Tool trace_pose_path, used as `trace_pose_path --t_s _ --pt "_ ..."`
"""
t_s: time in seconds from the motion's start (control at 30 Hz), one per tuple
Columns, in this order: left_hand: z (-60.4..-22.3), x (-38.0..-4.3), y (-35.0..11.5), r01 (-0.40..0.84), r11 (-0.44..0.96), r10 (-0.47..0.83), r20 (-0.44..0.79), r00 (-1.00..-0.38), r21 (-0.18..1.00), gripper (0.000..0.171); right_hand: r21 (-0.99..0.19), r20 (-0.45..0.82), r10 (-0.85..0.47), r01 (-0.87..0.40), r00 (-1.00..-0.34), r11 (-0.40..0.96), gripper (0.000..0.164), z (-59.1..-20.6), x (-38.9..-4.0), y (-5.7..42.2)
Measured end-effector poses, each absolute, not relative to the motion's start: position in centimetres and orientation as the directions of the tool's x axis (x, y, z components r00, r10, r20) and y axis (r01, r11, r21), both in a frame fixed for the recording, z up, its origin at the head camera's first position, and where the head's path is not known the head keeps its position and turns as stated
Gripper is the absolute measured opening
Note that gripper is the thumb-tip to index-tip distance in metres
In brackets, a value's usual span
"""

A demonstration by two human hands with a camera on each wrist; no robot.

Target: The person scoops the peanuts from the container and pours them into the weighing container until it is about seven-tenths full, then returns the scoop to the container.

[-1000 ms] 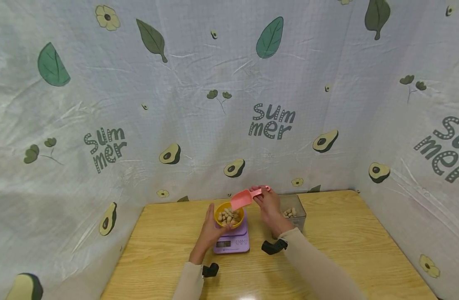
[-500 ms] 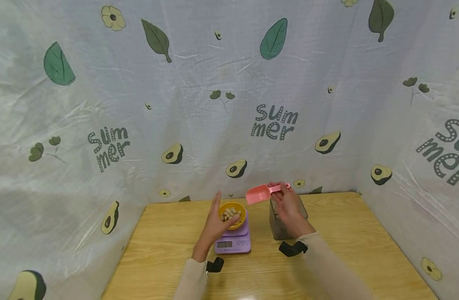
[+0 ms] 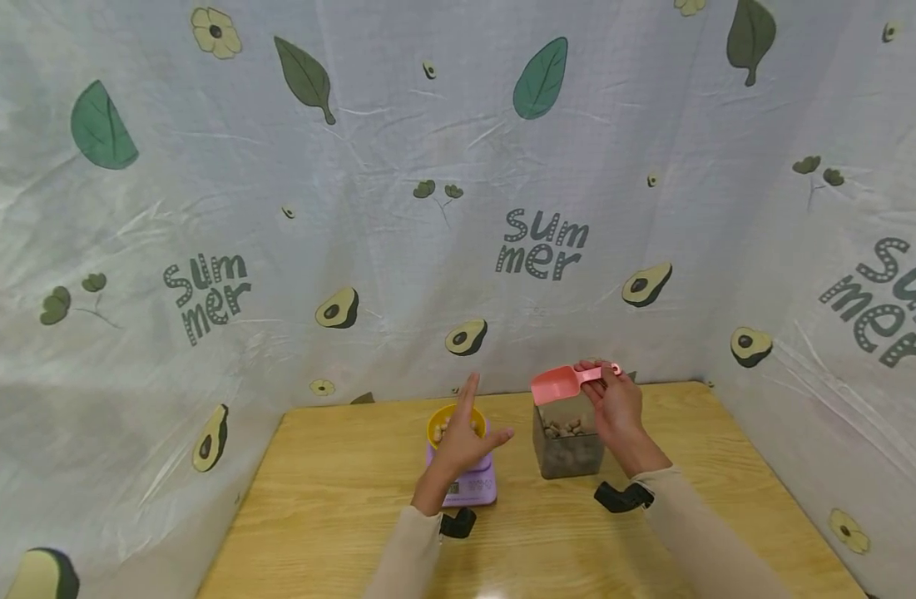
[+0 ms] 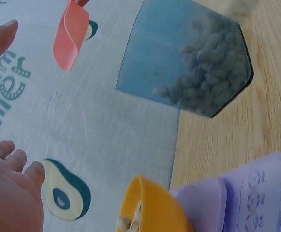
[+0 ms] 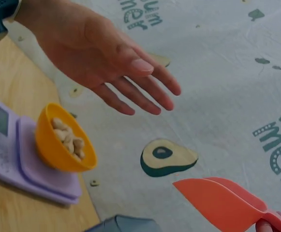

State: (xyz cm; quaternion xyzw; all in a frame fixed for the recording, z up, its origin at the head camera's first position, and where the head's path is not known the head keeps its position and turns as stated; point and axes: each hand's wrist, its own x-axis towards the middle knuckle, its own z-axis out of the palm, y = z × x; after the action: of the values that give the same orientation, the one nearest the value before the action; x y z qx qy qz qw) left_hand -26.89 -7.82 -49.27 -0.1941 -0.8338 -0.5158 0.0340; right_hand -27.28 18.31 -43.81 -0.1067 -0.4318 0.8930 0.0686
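Note:
My right hand grips the handle of a pink scoop, held above the back of a clear grey bin with peanuts in it. No peanuts show in the scoop. My left hand hovers in front of a yellow bowl, its fingers straight and touching nothing in the right wrist view. Peanuts lie in that bowl, which stands on a purple kitchen scale. From the head, the left hand hides part of the bowl and of the scale's display.
The wooden table carries the scale on the left and the bin on the right, with a gap between them. A printed cloth hangs behind the table and along both sides. Each wrist wears a black camera mount.
The right hand has carried the scoop from over the bowl rightward to above the bin. My left hand has come off the bowl's side and shifted right, in front of it.

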Motion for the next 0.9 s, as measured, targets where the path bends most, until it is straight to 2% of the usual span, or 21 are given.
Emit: trace_pose_path --t_s 0.2,0.43,0.67,0.9 --pt "-49.5 -27.3 -5.2 0.365 0.372 0.349 0.236 -0.907 0.854 0.106 -0.851 -0.094 0.287 -0.073 -0.953 -0.521 0.022 -44.7 -27.3 19.6" --pt "-51.4 -28.3 -2.4 0.329 0.435 0.387 0.155 -0.909 0.838 0.109 -0.95 0.001 0.381 -0.121 -0.924 -0.289 0.029 -46.6 -27.7 20.5" --pt "-53.1 -29.3 -0.5 0.38 0.476 0.466 0.139 -0.874 0.793 0.117 -0.994 0.081 0.375 -0.101 -0.923 -0.033 0.037 -48.0 -27.9 20.4" --pt "-54.0 -30.0 0.5 0.307 0.42 0.475 0.082 -0.876 0.854 0.12 -0.986 0.118 0.383 -0.062 -0.916 0.157 0.033 -48.9 -28.1 19.9"
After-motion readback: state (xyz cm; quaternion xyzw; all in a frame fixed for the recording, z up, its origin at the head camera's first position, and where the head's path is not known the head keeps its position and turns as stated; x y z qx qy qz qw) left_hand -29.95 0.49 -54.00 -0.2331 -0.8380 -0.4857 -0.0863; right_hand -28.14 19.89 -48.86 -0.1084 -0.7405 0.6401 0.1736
